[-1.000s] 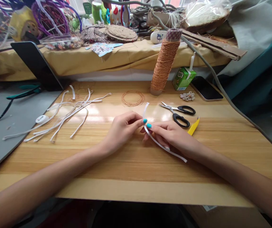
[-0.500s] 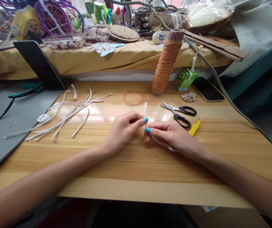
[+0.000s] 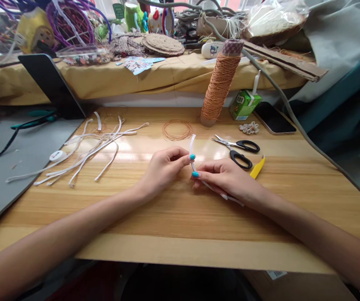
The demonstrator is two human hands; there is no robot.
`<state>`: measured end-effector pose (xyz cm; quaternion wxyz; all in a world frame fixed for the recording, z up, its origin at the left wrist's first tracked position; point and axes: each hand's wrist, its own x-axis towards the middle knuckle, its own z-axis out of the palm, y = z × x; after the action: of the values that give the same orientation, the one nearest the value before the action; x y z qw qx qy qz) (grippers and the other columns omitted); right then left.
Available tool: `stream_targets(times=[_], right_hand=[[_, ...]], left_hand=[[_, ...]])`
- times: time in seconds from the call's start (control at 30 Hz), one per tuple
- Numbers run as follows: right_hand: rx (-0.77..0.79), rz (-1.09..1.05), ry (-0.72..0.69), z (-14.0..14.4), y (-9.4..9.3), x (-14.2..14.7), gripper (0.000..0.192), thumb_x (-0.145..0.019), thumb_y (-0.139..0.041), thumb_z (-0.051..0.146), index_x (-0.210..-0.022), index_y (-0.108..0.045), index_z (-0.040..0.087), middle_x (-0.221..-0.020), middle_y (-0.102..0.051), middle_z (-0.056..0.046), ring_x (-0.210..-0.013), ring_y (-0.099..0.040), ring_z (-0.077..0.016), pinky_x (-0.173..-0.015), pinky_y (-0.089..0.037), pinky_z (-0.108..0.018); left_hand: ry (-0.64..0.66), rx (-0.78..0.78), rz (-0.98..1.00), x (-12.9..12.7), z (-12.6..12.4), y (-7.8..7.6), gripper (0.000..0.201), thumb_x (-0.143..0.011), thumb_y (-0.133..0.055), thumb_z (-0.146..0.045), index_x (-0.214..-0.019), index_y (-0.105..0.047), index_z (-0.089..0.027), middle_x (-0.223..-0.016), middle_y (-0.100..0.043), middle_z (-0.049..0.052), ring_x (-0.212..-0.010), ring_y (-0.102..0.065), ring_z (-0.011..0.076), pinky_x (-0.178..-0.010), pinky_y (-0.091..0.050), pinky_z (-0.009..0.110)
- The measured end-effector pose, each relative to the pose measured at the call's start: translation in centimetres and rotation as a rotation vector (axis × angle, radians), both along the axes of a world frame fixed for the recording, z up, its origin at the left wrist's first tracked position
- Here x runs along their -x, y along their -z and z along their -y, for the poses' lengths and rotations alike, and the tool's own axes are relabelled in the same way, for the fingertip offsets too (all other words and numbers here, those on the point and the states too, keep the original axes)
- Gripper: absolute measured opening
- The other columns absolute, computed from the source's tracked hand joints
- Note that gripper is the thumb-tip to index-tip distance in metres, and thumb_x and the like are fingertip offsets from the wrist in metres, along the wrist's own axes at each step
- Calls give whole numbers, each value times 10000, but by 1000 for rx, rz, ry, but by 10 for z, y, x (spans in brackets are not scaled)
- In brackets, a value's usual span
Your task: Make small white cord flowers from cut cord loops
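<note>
My left hand (image 3: 163, 169) and my right hand (image 3: 227, 179) meet over the middle of the wooden table (image 3: 180, 234), both pinching one white strip (image 3: 192, 146). The strip curves up from my fingertips toward the far side, and its other end trails under my right palm and shows near my wrist. A coil of thin orange wire (image 3: 177, 129) lies just beyond my hands. Black-handled scissors (image 3: 239, 151) and a yellow tool (image 3: 257, 167) lie to the right of my right hand.
A loose pile of white strips (image 3: 88, 146) and a small white round object (image 3: 57, 155) lie at the left. A tall spool of orange cord (image 3: 219, 83), a green drink carton (image 3: 244, 104), a phone (image 3: 274, 118) and small beads (image 3: 250, 127) stand at the back. A cluttered shelf lies behind.
My right hand has drawn the strip inward, so less of its lower end sticks out past my wrist. The upper end now stands a little more upright. Both hands stay in place.
</note>
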<state>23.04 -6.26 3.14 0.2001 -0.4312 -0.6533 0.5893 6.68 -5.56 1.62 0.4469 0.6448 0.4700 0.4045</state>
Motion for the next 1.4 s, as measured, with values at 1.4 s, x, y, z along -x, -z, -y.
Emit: stream_targets(times=[1.4], right_hand=[[90,-40,-56,-5,5,-7,331,-728,-547,423,-787,-664,119,-530,-578,1,-354,-301,-24,-346,-201,-201]], left_hand=[[42,-35,70,3,-1,0,193,-750,-542,-313,-674,-547,-136,-626,-485,-20,-548,-384,65,-508,-302,199]])
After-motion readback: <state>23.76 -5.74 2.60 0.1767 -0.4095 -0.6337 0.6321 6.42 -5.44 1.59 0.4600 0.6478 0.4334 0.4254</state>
